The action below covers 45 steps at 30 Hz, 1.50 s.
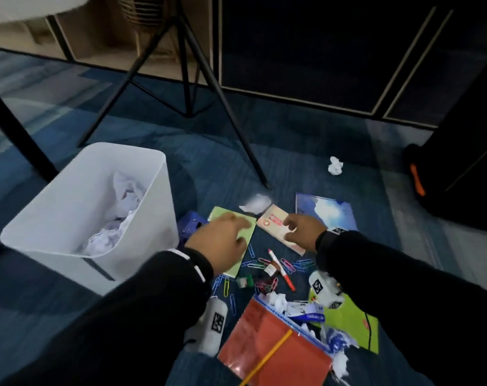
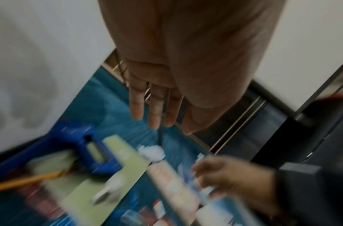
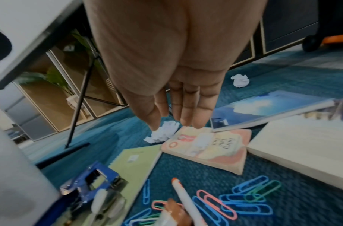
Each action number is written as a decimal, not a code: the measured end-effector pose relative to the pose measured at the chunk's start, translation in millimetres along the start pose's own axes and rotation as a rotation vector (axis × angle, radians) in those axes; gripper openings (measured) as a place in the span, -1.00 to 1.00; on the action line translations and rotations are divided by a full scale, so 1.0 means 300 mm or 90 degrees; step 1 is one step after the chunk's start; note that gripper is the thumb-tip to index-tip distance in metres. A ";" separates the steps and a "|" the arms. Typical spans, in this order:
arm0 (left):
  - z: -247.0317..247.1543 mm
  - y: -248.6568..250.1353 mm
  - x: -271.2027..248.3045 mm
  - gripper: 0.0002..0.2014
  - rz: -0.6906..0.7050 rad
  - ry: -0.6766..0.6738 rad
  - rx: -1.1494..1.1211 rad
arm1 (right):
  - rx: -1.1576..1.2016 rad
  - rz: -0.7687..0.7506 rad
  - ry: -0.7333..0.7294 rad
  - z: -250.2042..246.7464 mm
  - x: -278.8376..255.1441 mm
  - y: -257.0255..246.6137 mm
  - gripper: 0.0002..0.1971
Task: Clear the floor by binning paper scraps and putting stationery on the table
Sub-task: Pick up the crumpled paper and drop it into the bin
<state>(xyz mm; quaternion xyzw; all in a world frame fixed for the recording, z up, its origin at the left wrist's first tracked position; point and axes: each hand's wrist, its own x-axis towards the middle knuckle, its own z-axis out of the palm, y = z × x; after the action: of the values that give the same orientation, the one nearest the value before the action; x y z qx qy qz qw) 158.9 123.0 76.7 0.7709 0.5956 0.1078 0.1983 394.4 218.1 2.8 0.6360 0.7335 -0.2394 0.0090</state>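
Reaching for a paper ball [image 1: 255, 203] lying on the carpet just past both sets of fingertips.
Right hand [image 1: 301, 231] and left hand [image 1: 223, 239] hover with fingers straight, holding nothing; the light, crinkled ball could skid off the stiff, flat notebook [image 1: 278, 228] beneath the right hand. Bin [image 1: 55, 218], smooth plastic, stands beside the left hand.

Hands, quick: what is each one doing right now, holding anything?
Left hand: open, fingers straight, holding nothing, above the green notebook.
Right hand: open, holding nothing, over the pink notebook.
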 end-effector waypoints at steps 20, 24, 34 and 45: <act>0.519 -0.202 0.639 -0.33 -0.062 -0.134 0.119 | 0.000 0.181 -0.024 0.197 0.065 0.377 -0.41; 0.543 -0.192 0.708 -0.26 -0.074 -0.098 0.186 | -0.044 0.170 -0.055 0.200 0.086 0.390 -0.39; 0.594 -0.153 0.731 -0.60 -0.112 -0.010 0.202 | -0.085 0.149 -0.076 0.182 0.127 0.402 -0.49; 0.513 -0.116 0.589 -0.41 -0.072 0.069 0.090 | -0.097 0.131 -0.079 0.162 0.118 0.379 -0.57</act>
<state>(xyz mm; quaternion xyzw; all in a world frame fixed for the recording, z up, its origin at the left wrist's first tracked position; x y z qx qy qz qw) 237.6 272.8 -89.0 0.7413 0.6540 0.0956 0.1170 479.9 241.9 -90.1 0.6892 0.6787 -0.2194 0.1270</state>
